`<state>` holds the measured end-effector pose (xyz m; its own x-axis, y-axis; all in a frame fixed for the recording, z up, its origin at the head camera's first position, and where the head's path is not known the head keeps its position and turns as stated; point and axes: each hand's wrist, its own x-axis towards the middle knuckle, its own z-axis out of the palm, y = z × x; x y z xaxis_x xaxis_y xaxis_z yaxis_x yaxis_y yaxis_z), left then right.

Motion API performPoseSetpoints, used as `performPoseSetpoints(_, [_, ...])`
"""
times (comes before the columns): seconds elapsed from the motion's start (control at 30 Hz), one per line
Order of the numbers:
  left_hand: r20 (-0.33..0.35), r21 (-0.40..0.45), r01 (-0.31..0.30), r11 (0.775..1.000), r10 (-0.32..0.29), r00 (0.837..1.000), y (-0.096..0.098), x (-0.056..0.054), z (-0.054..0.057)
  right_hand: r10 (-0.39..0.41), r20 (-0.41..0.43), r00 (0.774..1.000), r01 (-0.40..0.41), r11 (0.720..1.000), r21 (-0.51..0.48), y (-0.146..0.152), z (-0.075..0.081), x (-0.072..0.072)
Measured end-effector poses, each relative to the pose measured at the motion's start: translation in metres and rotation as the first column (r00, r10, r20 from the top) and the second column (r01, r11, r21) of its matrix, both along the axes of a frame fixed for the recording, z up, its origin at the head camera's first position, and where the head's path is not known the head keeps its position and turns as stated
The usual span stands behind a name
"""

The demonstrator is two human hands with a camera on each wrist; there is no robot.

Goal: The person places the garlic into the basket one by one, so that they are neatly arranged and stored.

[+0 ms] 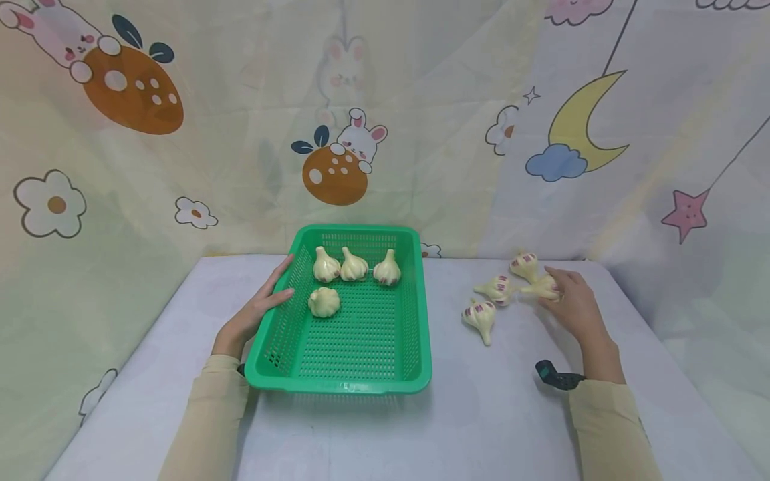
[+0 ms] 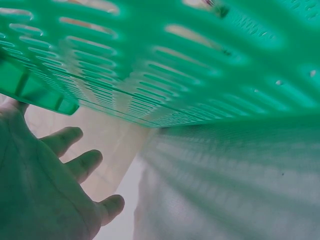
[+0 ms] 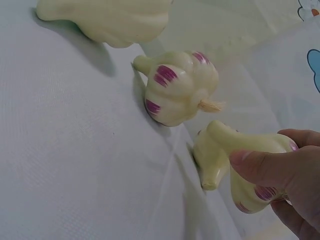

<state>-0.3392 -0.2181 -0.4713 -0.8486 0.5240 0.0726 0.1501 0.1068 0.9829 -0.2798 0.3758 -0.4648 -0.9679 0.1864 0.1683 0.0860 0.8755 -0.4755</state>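
Note:
In the head view my left hand rests at the left rim of a green plastic basket, thumb lying over the edge. The left wrist view has its other fingers straight and spread outside the slotted wall. My right hand pinches a garlic bulb with purple streaks between thumb and fingers, its stem pointing left in the head view. Close by are three more garlic bulbs: one behind, one just left and one nearer me. Several whitish garlic bulbs sit inside the basket.
A white-covered table bears everything. A cartoon-printed cloth hangs behind and along both sides. On the right wrist is a dark strapped device.

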Motion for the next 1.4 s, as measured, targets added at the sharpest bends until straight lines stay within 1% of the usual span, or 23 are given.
performPoseSetpoints(0.23, [0.005, 0.015, 0.005, 1.0, -0.006, 1.0, 0.001, 0.002, 0.002, 0.005, -0.014, 1.0, -0.005, 1.0, 0.003, -0.005, 0.006, 0.001])
performPoseSetpoints(0.63, [0.006, -0.012, -0.004, 1.0, 0.004, 1.0, 0.001, 0.002, 0.003, -0.005, -0.022, 1.0, 0.005, 1.0, 0.01, -0.01, 0.01, 0.003])
performPoseSetpoints(1.03, [0.01, -0.004, -0.003, 1.0, 0.003, 1.0, 0.002, 0.002, 0.003, 0.006, -0.047, 0.999, -0.006, 1.0, 0.015, -0.014, 0.017, 0.005])
performPoseSetpoints(1.27, [0.01, 0.002, -0.002, 1.0, 0.002, 1.0, 0.001, 0.002, 0.002, 0.01, -0.043, 0.999, -0.009, 1.0, 0.011, -0.017, 0.022, 0.007])
performPoseSetpoints(1.4, [0.008, -0.005, -0.006, 1.0, 0.006, 1.0, 0.001, 0.003, 0.002, 0.024, -0.061, 0.998, -0.024, 1.0, 0.014, -0.02, 0.025, 0.008])
